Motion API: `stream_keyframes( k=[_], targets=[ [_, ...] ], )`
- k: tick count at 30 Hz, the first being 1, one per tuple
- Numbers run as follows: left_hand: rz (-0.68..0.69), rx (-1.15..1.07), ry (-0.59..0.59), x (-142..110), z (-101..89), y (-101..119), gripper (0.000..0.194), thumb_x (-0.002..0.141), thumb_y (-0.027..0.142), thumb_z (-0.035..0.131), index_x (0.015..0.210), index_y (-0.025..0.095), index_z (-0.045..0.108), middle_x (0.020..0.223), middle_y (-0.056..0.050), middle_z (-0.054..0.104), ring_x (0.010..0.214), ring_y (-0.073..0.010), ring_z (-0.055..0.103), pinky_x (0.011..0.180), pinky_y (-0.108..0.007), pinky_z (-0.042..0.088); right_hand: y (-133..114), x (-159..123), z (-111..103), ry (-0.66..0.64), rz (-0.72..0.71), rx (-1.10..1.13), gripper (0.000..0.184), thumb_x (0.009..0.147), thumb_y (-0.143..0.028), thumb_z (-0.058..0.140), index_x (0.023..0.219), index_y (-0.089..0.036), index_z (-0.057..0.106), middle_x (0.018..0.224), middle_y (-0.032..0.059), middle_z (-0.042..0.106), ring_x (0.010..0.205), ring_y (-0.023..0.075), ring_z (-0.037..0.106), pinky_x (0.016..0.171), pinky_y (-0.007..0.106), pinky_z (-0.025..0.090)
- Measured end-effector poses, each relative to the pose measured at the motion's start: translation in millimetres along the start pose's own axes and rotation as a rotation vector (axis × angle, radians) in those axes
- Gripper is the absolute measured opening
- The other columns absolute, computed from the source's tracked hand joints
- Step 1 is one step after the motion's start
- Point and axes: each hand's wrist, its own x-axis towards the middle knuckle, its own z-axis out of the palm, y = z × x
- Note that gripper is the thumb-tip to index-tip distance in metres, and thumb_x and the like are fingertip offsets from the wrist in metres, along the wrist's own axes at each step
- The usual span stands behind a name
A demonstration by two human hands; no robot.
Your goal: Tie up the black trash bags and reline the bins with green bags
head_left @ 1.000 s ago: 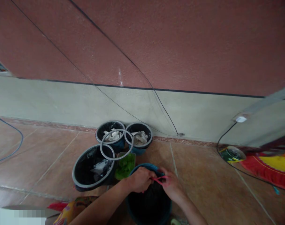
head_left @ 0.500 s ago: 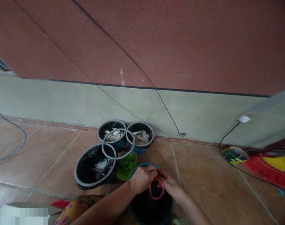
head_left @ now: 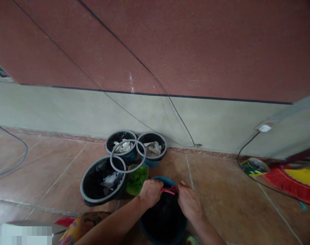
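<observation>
My left hand (head_left: 151,194) and my right hand (head_left: 189,200) are over a blue plastic tub (head_left: 160,178), just above its far rim. Between them a pink elastic band (head_left: 169,190) is pulled into a short, flat loop, pinched by the fingers of both hands. Black plastic sheeting (head_left: 165,217) fills the tub's opening, and my hands hide part of the rim.
Beyond the tub, several black-lined pots (head_left: 101,180) hold white scraps, with a grey ring (head_left: 128,156) lying across them. A green item (head_left: 137,180) sits beside them. A patterned bag (head_left: 80,229) lies near me, cables run along the wall, and a red-and-yellow mat (head_left: 290,182) lies at right.
The pink band has gone from a hanging loop to a flat, stretched strip. My hands have moved apart, with my right hand shifting to the right.
</observation>
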Motion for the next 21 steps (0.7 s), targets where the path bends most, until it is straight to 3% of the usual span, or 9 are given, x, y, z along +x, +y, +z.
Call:
stream_keyframes(
  k=[3, 5, 8, 10, 12, 16, 19, 21],
  targets=[
    [-0.155, -0.11, -0.001, 0.1, -4.6, -7.3, 0.02, 0.084, 0.026, 0.054, 0.068, 0.018, 0.064, 0.071, -0.007, 0.066, 0.078, -0.023, 0.065, 0.076, -0.032, 0.047, 11.2, 1.9, 4.6, -0.029, 0.037, -0.148, 0.039, 0.087, -0.002, 0.031, 0.094, -0.011, 0.068, 0.103, 0.0204, 0.071, 0.097, 0.0268, 0.068, 0.084, 0.034, 0.046],
    [-0.251, -0.304, -0.015, 3.2, -5.4, -10.2, 0.02, 0.079, 0.024, 0.056, 0.06, 0.017, 0.059, 0.059, -0.003, 0.058, 0.067, -0.0195, 0.061, 0.069, -0.03, 0.045, 17.0, 6.0, 8.3, -0.031, 0.031, -0.13, 0.035, 0.09, -0.007, 0.033, 0.09, -0.012, 0.067, 0.101, 0.0197, 0.071, 0.097, 0.0265, 0.068, 0.084, 0.034, 0.046],
    [-0.375, -0.822, -0.042, 10.6, -0.8, -8.8, 0.018, 0.076, 0.026, 0.054, 0.061, 0.017, 0.057, 0.054, 0.002, 0.051, 0.054, -0.013, 0.052, 0.057, -0.025, 0.041, 17.6, 12.2, 10.1, -0.016, 0.031, 0.026, 0.029, 0.094, -0.017, 0.036, 0.087, -0.016, 0.064, 0.092, 0.0147, 0.072, 0.089, 0.0235, 0.068, 0.078, 0.032, 0.044],
    [-0.425, -1.173, -0.03, 14.9, 5.5, -5.0, 0.017, 0.074, 0.031, 0.055, 0.066, 0.016, 0.056, 0.059, 0.001, 0.054, 0.052, -0.011, 0.052, 0.054, -0.023, 0.04, 13.2, 14.0, 6.5, -0.017, 0.029, 0.198, 0.027, 0.094, -0.021, 0.037, 0.086, -0.018, 0.062, 0.081, 0.0094, 0.071, 0.078, 0.0202, 0.066, 0.071, 0.03, 0.042],
    [-0.441, -1.387, -0.015, 17.2, 12.4, -1.0, 0.022, 0.073, 0.038, 0.055, 0.07, 0.016, 0.055, 0.066, -0.001, 0.059, 0.053, -0.0105, 0.053, 0.052, -0.023, 0.04, 7.1, 13.3, -1.0, -0.04, -0.01, 0.376, 0.025, 0.094, -0.025, 0.038, 0.084, -0.02, 0.061, 0.072, 0.0044, 0.068, 0.069, 0.0173, 0.062, 0.065, 0.028, 0.04],
    [-0.348, -1.343, -0.038, 16.6, 20.0, 2.3, 0.025, 0.066, 0.039, 0.064, 0.073, 0.016, 0.056, 0.063, 0.002, 0.058, 0.052, -0.0103, 0.052, 0.053, -0.023, 0.04, -3.6, 8.5, -17.7, -0.127, -0.13, 0.628, 0.026, 0.09, -0.037, 0.047, 0.076, -0.021, 0.061, 0.068, -0.0006, 0.061, 0.065, 0.0136, 0.055, 0.06, 0.025, 0.036],
    [-0.131, -1.132, -0.16, 14.9, 18.9, 1.1, 0.016, 0.058, 0.024, 0.067, 0.069, 0.015, 0.059, 0.057, 0.005, 0.053, 0.053, -0.0086, 0.047, 0.052, -0.021, 0.035, -7.4, 7.6, -21.1, -0.142, -0.15, 0.711, 0.029, 0.088, -0.042, 0.051, 0.071, -0.019, 0.06, 0.066, -0.0017, 0.057, 0.064, 0.0118, 0.051, 0.059, 0.024, 0.034],
    [-0.006, -0.993, -0.211, 14.3, 17.7, 0.2, 0.011, 0.062, 0.022, 0.066, 0.066, 0.014, 0.06, 0.057, 0.005, 0.051, 0.053, -0.0077, 0.044, 0.052, -0.021, 0.032, -8.0, 9.1, -18.0, -0.149, -0.143, 0.766, 0.033, 0.087, -0.046, 0.053, 0.07, -0.019, 0.059, 0.064, -0.002, 0.056, 0.062, 0.0111, 0.049, 0.057, 0.023, 0.033]
  ],
)
